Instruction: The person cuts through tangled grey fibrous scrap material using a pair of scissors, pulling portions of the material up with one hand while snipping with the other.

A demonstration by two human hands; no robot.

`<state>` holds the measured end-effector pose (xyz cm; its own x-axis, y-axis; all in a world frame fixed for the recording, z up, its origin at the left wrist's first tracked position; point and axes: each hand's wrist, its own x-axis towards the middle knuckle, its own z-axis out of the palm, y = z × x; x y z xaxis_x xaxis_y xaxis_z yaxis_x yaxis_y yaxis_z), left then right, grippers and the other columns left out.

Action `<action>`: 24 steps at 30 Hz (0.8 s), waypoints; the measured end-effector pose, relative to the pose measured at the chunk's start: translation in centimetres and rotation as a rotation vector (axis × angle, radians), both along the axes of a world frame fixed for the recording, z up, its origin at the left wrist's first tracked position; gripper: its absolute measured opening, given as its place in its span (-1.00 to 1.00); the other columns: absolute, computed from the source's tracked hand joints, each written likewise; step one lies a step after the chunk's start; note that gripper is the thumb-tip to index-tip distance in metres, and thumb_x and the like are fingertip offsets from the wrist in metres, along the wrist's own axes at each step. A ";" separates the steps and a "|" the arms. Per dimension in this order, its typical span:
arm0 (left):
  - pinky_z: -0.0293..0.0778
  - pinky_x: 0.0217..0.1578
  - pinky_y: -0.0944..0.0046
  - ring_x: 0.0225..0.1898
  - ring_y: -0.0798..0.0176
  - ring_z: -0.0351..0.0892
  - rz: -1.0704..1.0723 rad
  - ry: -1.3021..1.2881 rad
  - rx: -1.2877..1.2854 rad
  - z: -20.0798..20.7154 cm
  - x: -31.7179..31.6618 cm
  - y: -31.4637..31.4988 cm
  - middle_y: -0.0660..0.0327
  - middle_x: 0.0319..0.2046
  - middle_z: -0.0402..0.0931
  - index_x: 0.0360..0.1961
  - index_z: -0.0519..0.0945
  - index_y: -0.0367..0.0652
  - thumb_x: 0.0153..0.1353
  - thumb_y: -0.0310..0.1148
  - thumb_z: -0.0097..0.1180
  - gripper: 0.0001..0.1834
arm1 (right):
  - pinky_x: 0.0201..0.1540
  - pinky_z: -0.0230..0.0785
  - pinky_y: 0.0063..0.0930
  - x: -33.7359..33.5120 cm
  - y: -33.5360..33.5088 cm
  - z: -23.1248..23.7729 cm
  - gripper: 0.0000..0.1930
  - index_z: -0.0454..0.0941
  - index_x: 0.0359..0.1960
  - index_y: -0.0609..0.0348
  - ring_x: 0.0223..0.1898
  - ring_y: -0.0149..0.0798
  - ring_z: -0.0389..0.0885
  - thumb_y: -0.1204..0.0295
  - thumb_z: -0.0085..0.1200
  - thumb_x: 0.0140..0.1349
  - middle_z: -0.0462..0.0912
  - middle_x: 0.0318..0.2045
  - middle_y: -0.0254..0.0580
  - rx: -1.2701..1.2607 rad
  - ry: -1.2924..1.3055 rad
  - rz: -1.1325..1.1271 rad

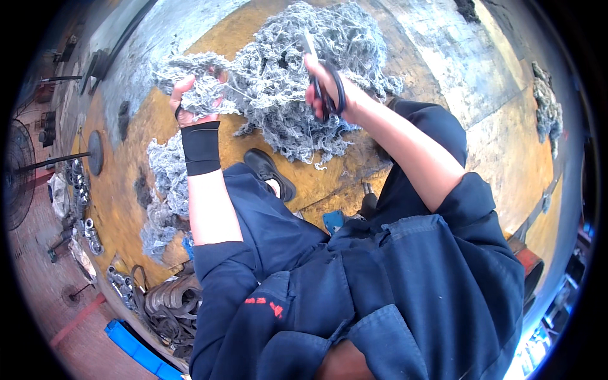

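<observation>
My left hand [189, 104], with a black wrist wrap [201, 147], grips a clump of grey fibre [206, 82]. Strands run from that clump toward a large heap of tangled grey fibre [285, 69] in front of me. In my right hand [329, 85] is a pair of scissors [335, 95] with black handles, its blades pointing away from me over the heap. Whether the blades are apart I cannot tell. To the left of my left forearm lies another pile of grey fibre [170, 168].
A black shoe [269, 174] rests on the worn yellow floor [373, 152] near the heap. At the left stand fans [18, 171] and assorted metal parts [92, 235]. Coiled dark material [174, 301] lies at lower left, near a blue bar [136, 348]. More fibre [546, 104] lies far right.
</observation>
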<state>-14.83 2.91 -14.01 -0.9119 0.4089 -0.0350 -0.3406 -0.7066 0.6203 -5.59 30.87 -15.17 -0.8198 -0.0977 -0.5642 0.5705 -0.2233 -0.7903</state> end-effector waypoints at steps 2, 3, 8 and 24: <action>0.41 -0.69 0.20 -0.20 -0.16 0.54 -0.002 0.033 0.022 0.2 0.2 -0.7 -0.05 -0.21 0.54 -0.04 0.44 -0.27 0.05 -0.29 0.09 -0.56 | -0.70 0.29 -0.55 1.3 -0.8 -0.5 -0.23 0.43 -0.37 0.23 -0.73 -0.47 0.42 -0.40 -0.17 0.07 0.45 -0.65 -0.30 -0.045 -0.200 0.255; 0.41 -0.68 0.20 -0.22 -0.16 0.54 0.036 0.044 0.016 0.2 0.3 -0.9 -0.05 -0.22 0.54 -0.04 0.44 -0.27 0.05 -0.29 0.09 -0.56 | -0.70 0.29 -0.54 1.9 -1.5 -1.0 -0.23 0.43 -0.43 0.22 -0.74 -0.47 0.40 -0.41 -0.16 0.05 0.45 -0.65 -0.30 -0.063 -0.262 0.322; 0.39 -0.69 0.21 -0.18 -0.17 0.52 0.102 -0.041 0.056 0.4 0.8 -1.9 -0.05 -0.25 0.51 -0.06 0.44 -0.27 0.06 -0.26 0.10 -0.57 | -0.69 0.27 -0.57 4.1 -4.2 -1.8 -0.20 0.37 -0.63 0.17 -0.74 -0.43 0.38 -0.45 -0.30 0.08 0.39 -0.69 -0.29 -0.189 -0.285 0.702; 0.40 -0.73 0.22 -0.39 -0.02 0.52 -0.057 -0.028 0.019 0.7 1.7 -1.3 -0.05 -0.29 0.54 -0.05 0.46 -0.29 0.04 -0.15 0.09 -0.49 | -0.77 0.12 -0.67 0.7 -9.6 -2.8 -0.24 0.27 -0.66 0.07 -0.79 -0.50 0.24 -0.50 -0.13 -0.08 0.28 -0.77 -0.42 -0.537 -0.326 0.332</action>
<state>-13.11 1.58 -13.30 -0.8857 0.4613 -0.0519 -0.3980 -0.6971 0.5964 -4.88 21.23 -18.02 -0.4958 -0.6469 -0.5794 0.8649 -0.3074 -0.3968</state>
